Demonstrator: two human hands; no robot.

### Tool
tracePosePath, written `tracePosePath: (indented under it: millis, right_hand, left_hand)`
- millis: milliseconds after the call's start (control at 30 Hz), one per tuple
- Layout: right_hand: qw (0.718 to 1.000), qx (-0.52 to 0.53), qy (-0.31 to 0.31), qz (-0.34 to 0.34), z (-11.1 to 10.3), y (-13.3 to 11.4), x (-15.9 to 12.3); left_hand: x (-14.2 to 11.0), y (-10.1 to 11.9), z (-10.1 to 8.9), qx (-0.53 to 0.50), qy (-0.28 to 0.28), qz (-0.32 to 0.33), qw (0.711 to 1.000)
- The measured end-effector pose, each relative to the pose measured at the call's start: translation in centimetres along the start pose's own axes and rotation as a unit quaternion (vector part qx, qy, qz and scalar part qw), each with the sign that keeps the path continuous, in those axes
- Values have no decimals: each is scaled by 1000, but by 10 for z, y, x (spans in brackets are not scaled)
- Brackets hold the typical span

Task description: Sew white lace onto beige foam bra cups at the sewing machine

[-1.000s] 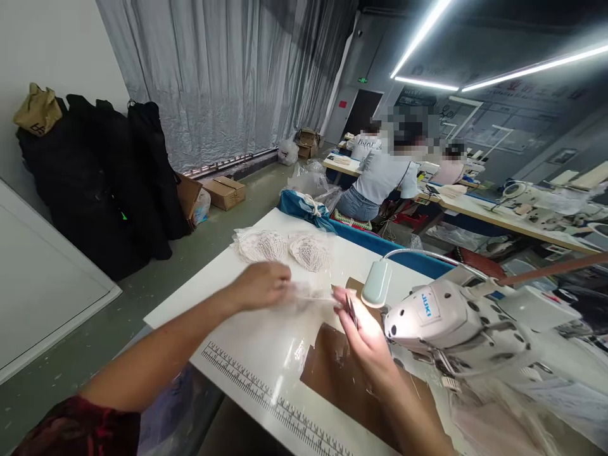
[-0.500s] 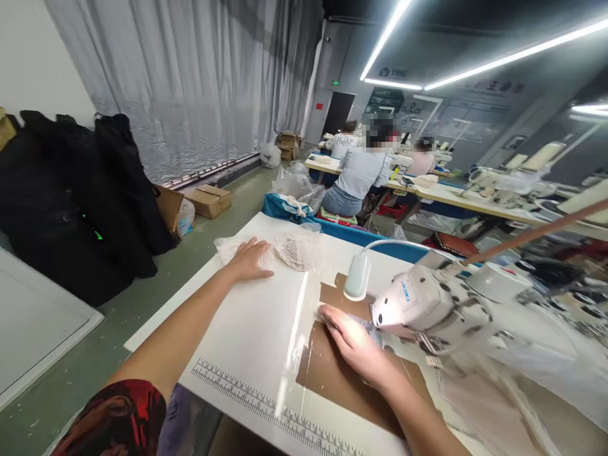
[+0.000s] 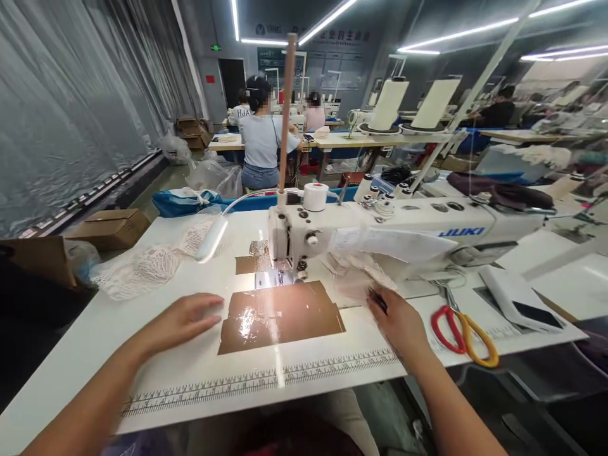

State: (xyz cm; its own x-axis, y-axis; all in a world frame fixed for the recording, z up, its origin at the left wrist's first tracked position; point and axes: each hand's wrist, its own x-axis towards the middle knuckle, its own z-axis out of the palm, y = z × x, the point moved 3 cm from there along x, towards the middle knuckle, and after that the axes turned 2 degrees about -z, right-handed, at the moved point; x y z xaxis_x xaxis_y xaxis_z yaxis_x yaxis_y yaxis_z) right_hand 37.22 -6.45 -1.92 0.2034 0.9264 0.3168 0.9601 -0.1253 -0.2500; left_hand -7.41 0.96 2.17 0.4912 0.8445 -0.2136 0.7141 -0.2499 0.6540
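Observation:
My left hand (image 3: 187, 320) is over the white tabletop, left of the brown patch (image 3: 285, 313), with its fingers stretched out and nothing in them. To the right of that patch, my right hand (image 3: 401, 320) has its fingers curled around a small dark object (image 3: 379, 300), mostly hidden. Its fingertips are at the edge of sheer beige fabric (image 3: 354, 273), which lies under the arm of a white sewing machine (image 3: 294, 237). A lamp (image 3: 212, 239) hangs left of the needle area. Cream lace pieces (image 3: 152, 269) rest on the table's left part.
Scissors (image 3: 449, 329) with red and yellow handles lie right of my right hand. Farther right is a white box-like object with a dark panel (image 3: 522, 301). A printed ruler (image 3: 266, 379) runs along the front edge. Co-workers (image 3: 266, 142) sit at tables ahead.
My view has swung to the right. My right hand has moved from beside the needle area to the beige fabric at the right. My left hand has come back from the lace.

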Motion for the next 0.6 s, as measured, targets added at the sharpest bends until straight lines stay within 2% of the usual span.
tracePosePath:
  millis: [33, 100, 200, 267, 367, 400, 500, 533, 600]
  right_hand:
    - [1000, 7, -5, -1, -1, 3, -1]
    - [999, 46, 25, -12, -8, 2, -6]
    - [983, 147, 93, -59, -29, -14, -21]
    - [968, 213, 89, -96, -41, -31, -36]
    - [939, 304, 40, -156, -49, -58, -60]
    - [929, 324, 24, -176, -49, -65, -66]
    - [909, 358, 11, -211, -45, -72, -78]
    - [910, 361, 21, -203, -44, -70, -79]
    - [918, 362, 54, -150, -41, -61, -77]
  left_hand:
    - [4, 16, 11, -10, -20, 26, 999]
    - [14, 49, 32, -54, -55, 76, 994]
    - [28, 93, 72, -203, -137, 96, 965]
    - [36, 117, 103, -353, -176, 51, 918]
    - [43, 145, 151, -508, -203, -86, 833]
    - [44, 152, 165, -547, -214, -115, 801]
    - [42, 166, 182, -652, -196, -104, 725]
    - [40, 165, 181, -674, -172, -96, 712]
    - [31, 158, 175, -695, -110, -102, 703]
